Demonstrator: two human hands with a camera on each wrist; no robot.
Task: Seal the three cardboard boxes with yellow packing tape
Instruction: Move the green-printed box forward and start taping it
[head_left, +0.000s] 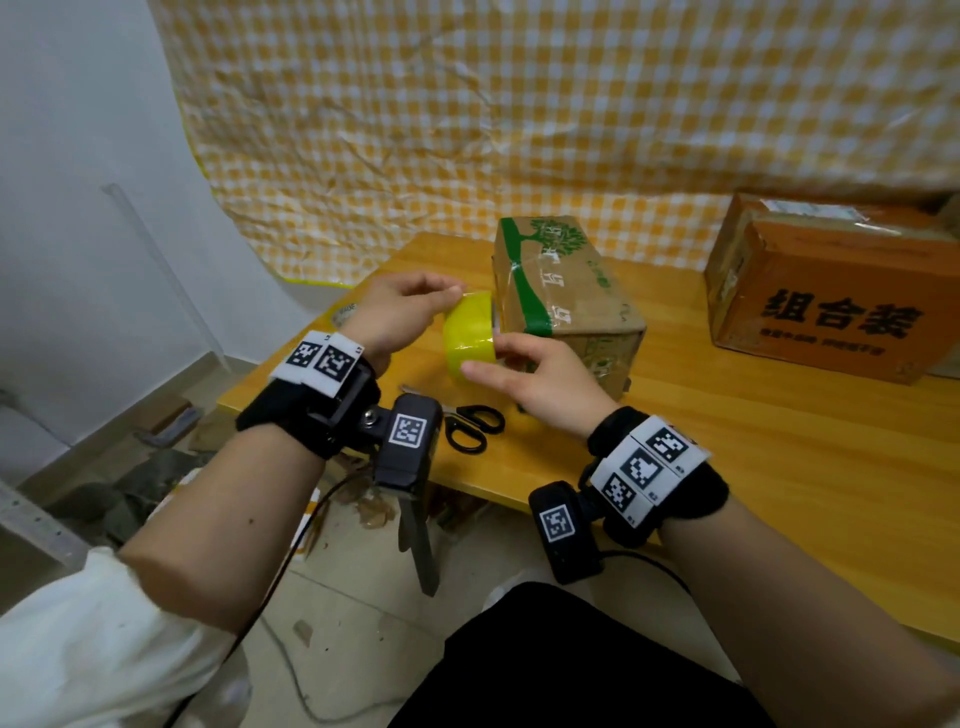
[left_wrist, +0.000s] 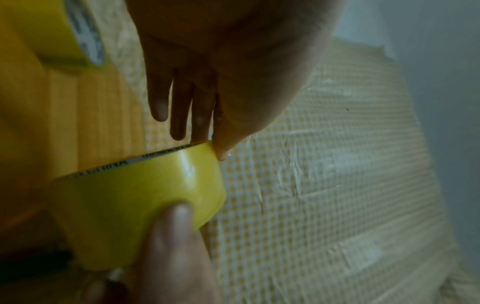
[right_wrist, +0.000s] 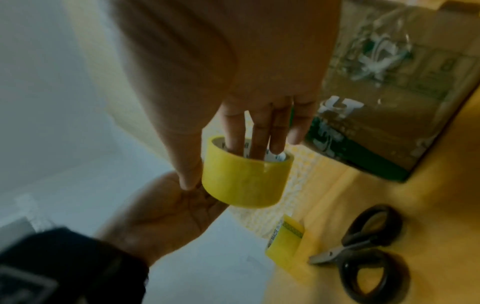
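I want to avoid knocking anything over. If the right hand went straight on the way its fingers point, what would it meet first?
The right hand has its fingers inside the tape roll; straight on, it would probably meet the green-printed box just behind the roll, though depth is unclear.

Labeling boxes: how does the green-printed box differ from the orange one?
The green-printed box is plain brown with a green tree graphic; the orange box is orange with bold black characters. The green-printed box sits by the hands and tape roll; the orange box sits apart, at the table's right. Both are closed cardboard.
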